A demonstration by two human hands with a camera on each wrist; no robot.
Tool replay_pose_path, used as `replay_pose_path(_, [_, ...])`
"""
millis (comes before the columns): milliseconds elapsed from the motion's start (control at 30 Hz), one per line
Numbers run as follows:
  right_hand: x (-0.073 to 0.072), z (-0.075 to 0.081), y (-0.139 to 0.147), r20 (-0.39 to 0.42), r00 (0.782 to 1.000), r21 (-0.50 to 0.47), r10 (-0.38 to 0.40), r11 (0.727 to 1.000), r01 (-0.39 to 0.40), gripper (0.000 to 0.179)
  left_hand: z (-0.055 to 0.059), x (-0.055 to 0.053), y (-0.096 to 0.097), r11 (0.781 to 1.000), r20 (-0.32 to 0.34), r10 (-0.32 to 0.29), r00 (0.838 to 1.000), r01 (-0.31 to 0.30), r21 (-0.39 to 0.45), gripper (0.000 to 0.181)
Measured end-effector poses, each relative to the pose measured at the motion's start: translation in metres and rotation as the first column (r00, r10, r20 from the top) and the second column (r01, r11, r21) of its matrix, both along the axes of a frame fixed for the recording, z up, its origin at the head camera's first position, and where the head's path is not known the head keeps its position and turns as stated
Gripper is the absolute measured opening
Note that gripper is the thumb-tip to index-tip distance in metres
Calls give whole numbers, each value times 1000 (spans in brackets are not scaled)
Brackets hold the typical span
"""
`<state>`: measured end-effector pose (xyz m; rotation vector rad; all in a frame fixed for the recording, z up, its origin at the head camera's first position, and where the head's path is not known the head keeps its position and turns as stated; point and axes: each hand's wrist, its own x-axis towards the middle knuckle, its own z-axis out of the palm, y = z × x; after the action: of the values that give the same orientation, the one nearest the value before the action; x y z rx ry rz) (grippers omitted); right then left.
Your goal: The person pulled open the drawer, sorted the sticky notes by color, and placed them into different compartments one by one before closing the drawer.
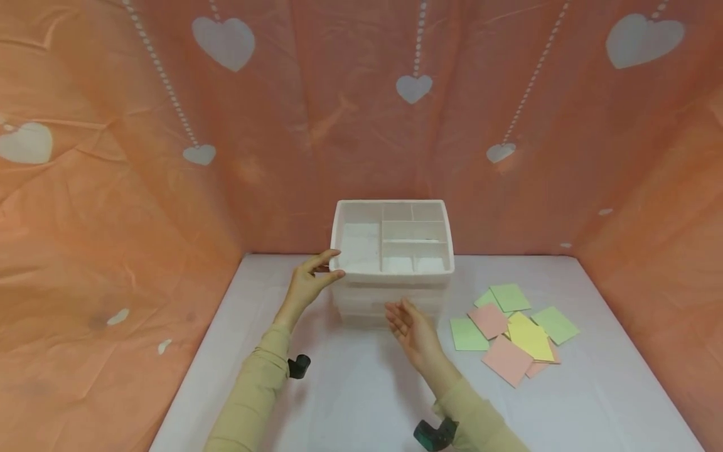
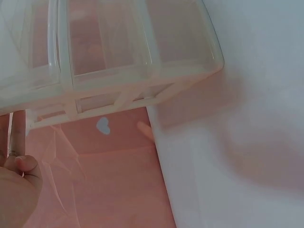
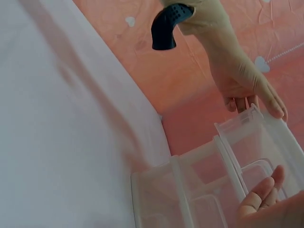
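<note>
A white plastic drawer organizer (image 1: 395,276) stands upright at the back of the table, its top a divided tray. Its clear drawers (image 3: 204,168) face the person. My left hand (image 1: 304,287) holds the organizer's upper left corner, thumb at the front and fingers along the side. The left wrist view catches part of this hand (image 2: 19,187) beside the organizer's side wall (image 2: 109,85). My right hand (image 1: 417,338) is just before the upper drawer front, palm up with fingers loosely bent. Whether its fingertips touch the handle (image 3: 259,164) I cannot tell.
Several green, pink and yellow paper squares (image 1: 508,359) lie loosely overlapped to the organizer's right on the white table (image 1: 350,389). An orange-pink cloth with white hearts (image 1: 414,89) hangs behind and at both sides. Dark wrist devices (image 1: 435,433) sit on both sleeves.
</note>
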<state>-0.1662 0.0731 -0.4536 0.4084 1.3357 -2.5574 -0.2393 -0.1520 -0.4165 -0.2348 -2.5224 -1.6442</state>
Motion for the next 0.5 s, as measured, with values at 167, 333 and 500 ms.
replay_pose_path(167, [9, -1, 3, 16, 1000, 21, 24, 999, -25, 18, -6, -1, -2, 1000, -20, -2, 1000, 2, -5, 48])
replay_pose_path(333, [17, -1, 5, 20, 999, 29, 44, 999, -45, 19, -6, -2, -1, 1000, -33, -6, 999, 6, 3, 48])
replay_pose_path(500, [26, 0, 7, 23, 997, 22, 75, 997, -75, 19, -5, -3, -1, 1000, -23, -12, 1000, 12, 16, 50])
